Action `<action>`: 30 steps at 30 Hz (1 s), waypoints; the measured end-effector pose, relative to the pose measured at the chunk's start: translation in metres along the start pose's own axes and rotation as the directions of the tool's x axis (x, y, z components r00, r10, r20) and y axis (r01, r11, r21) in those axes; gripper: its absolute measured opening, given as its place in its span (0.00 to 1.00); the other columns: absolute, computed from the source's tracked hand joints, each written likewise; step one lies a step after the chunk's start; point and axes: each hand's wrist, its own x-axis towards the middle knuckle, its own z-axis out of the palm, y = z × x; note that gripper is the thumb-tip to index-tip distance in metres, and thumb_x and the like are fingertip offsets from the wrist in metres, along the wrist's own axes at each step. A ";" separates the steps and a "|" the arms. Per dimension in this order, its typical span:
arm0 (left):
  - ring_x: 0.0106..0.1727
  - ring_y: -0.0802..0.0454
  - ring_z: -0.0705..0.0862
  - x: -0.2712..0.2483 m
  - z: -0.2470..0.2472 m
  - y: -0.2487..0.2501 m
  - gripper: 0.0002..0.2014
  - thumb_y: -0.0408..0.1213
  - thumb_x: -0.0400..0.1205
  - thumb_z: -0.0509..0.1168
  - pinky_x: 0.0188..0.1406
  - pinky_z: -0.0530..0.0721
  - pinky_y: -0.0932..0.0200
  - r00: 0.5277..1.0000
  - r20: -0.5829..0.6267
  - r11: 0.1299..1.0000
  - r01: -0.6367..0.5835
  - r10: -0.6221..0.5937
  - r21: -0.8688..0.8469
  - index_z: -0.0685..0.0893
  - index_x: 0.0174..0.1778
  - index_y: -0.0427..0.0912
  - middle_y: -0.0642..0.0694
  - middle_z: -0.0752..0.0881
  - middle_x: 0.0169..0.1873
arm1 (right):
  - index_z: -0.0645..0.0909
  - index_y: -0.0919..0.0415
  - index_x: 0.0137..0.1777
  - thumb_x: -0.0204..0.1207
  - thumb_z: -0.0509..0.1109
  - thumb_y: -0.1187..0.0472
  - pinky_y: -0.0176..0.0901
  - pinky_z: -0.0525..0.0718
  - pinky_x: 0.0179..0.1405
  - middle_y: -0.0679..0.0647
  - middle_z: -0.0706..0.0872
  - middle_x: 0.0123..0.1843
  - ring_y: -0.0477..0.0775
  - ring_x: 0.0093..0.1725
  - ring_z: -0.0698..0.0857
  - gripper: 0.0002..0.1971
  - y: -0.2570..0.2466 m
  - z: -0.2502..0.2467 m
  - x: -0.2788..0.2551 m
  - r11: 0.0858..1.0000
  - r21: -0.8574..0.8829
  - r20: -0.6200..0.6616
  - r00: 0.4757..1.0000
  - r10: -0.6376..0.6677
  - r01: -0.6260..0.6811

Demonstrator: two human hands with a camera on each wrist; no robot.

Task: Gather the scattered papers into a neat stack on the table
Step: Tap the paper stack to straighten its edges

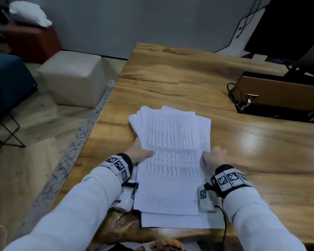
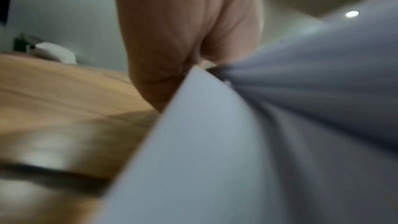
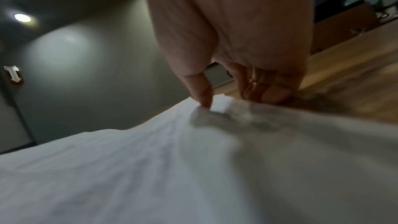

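The papers (image 1: 172, 156) are lying in a loose, fanned pile near the front edge of the wooden surface (image 1: 188, 78), with one sheet sticking out toward the person from under the pile. The left hand (image 1: 140, 153) is gripping the pile's left edge, thumb on top and fingers underneath. The right hand (image 1: 214, 158) is pinching the pile's right edge, thumb pressing down on the top sheet. A brown box (image 1: 279, 91) is sitting well to the right of the papers.
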 end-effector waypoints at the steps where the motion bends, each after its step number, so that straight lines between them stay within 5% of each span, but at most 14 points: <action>1: 0.74 0.46 0.72 0.002 0.004 0.003 0.38 0.28 0.75 0.69 0.74 0.72 0.43 1.000 -0.002 1.000 0.001 -0.001 -0.012 0.58 0.79 0.43 0.49 0.74 0.71 | 0.71 0.75 0.66 0.79 0.60 0.65 0.53 0.76 0.63 0.70 0.72 0.69 0.68 0.66 0.75 0.18 -0.006 0.000 -0.002 1.000 0.015 0.026 0.999 -0.021 0.021; 4: 0.72 0.44 0.75 0.000 0.007 0.011 0.36 0.26 0.77 0.67 0.72 0.74 0.41 1.000 -0.016 0.996 0.006 -0.007 -0.090 0.59 0.79 0.44 0.44 0.76 0.72 | 0.77 0.72 0.51 0.79 0.52 0.72 0.48 0.80 0.44 0.68 0.84 0.51 0.63 0.47 0.83 0.12 -0.014 -0.001 0.004 0.962 0.264 0.094 0.991 -0.091 0.064; 6: 0.69 0.43 0.79 -0.005 0.000 0.011 0.32 0.26 0.78 0.65 0.69 0.77 0.40 0.999 -0.031 0.987 -0.020 0.015 -0.160 0.63 0.77 0.44 0.42 0.78 0.70 | 0.78 0.69 0.50 0.81 0.54 0.66 0.43 0.76 0.41 0.60 0.83 0.42 0.58 0.41 0.82 0.12 -0.010 -0.007 0.002 0.907 0.422 0.136 0.989 -0.061 -0.003; 11: 0.68 0.40 0.80 -0.015 -0.019 0.006 0.30 0.26 0.78 0.65 0.69 0.76 0.34 0.996 -0.021 0.955 -0.094 0.092 -0.283 0.66 0.76 0.42 0.39 0.80 0.69 | 0.78 0.66 0.67 0.77 0.66 0.46 0.52 0.81 0.62 0.58 0.86 0.61 0.60 0.60 0.85 0.26 0.003 -0.011 -0.011 0.800 0.596 0.180 0.959 -0.221 0.072; 16: 0.67 0.39 0.82 -0.017 -0.024 0.008 0.30 0.28 0.76 0.68 0.68 0.76 0.32 0.992 -0.028 0.953 -0.126 0.123 -0.274 0.68 0.74 0.40 0.37 0.81 0.67 | 0.75 0.68 0.69 0.77 0.68 0.64 0.50 0.87 0.52 0.64 0.84 0.65 0.57 0.54 0.87 0.20 -0.002 -0.013 -0.022 0.602 0.798 0.218 0.922 -0.318 0.019; 18: 0.66 0.42 0.82 -0.018 -0.023 0.016 0.30 0.29 0.75 0.69 0.67 0.78 0.36 0.981 -0.082 0.959 -0.189 0.175 -0.212 0.68 0.73 0.39 0.39 0.82 0.66 | 0.77 0.63 0.65 0.76 0.68 0.70 0.59 0.84 0.59 0.65 0.85 0.64 0.60 0.56 0.87 0.17 -0.009 -0.014 -0.026 0.587 0.804 0.153 0.922 -0.356 0.094; 21: 0.63 0.46 0.83 -0.021 -0.020 0.038 0.25 0.29 0.76 0.69 0.64 0.81 0.45 0.929 -0.229 0.933 -0.328 0.290 -0.151 0.71 0.67 0.41 0.46 0.83 0.60 | 0.77 0.60 0.62 0.77 0.68 0.71 0.43 0.89 0.48 0.55 0.89 0.53 0.52 0.50 0.89 0.15 -0.032 -0.034 -0.037 0.544 0.780 -0.056 0.899 -0.434 0.311; 25: 0.53 0.57 0.86 -0.028 -0.023 0.083 0.23 0.27 0.75 0.70 0.51 0.88 0.62 0.808 -0.439 0.820 -0.524 0.393 -0.229 0.71 0.64 0.41 0.50 0.84 0.53 | 0.78 0.55 0.55 0.75 0.69 0.71 0.39 0.87 0.51 0.50 0.87 0.49 0.44 0.46 0.89 0.12 -0.060 -0.076 -0.046 0.363 0.728 -0.314 0.754 -0.577 0.581; 27: 0.51 0.60 0.86 -0.030 -0.025 0.101 0.23 0.29 0.74 0.71 0.49 0.87 0.70 0.751 -0.503 0.786 -0.584 0.429 -0.202 0.73 0.64 0.39 0.52 0.85 0.51 | 0.77 0.56 0.56 0.74 0.69 0.72 0.33 0.86 0.49 0.48 0.87 0.52 0.38 0.47 0.89 0.14 -0.066 -0.088 -0.048 0.284 0.725 -0.370 0.704 -0.606 0.627; 30: 0.58 0.53 0.85 -0.031 -0.024 0.114 0.23 0.37 0.72 0.73 0.51 0.82 0.76 0.723 -0.520 0.796 -0.592 0.455 -0.126 0.81 0.63 0.38 0.51 0.85 0.54 | 0.79 0.58 0.56 0.72 0.72 0.73 0.31 0.86 0.47 0.45 0.89 0.51 0.37 0.48 0.89 0.16 -0.070 -0.093 -0.045 0.247 0.741 -0.384 0.695 -0.608 0.625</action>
